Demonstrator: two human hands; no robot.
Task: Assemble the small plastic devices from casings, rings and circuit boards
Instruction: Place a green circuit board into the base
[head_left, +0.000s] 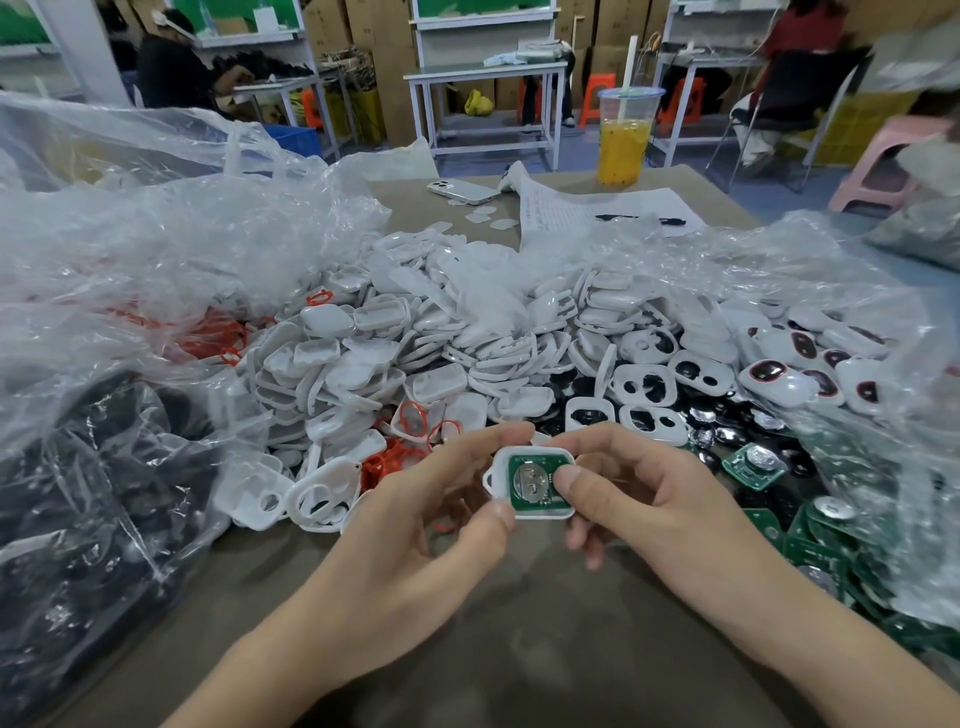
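Centrally, casing (540, 515) held just above the table (519, 634), open side up, board (522, 461) lying inside it.

Left hand (415, 525) pinches the casing's left edge between thumb and forefinger, likely to steady it. Right hand (649, 499) grips the right side, thumb pressing down on the board, probably seating it; its other fingers curl underneath.

Supplies lie within reach: casing heap (389, 358) just beyond, red rings (387, 462) to the left, loose boards (753, 465) to the right.

Cannot tell whether a ring sits under the board. Casing's underside hidden. Contents of the dark bag (78, 493) at left unclear.
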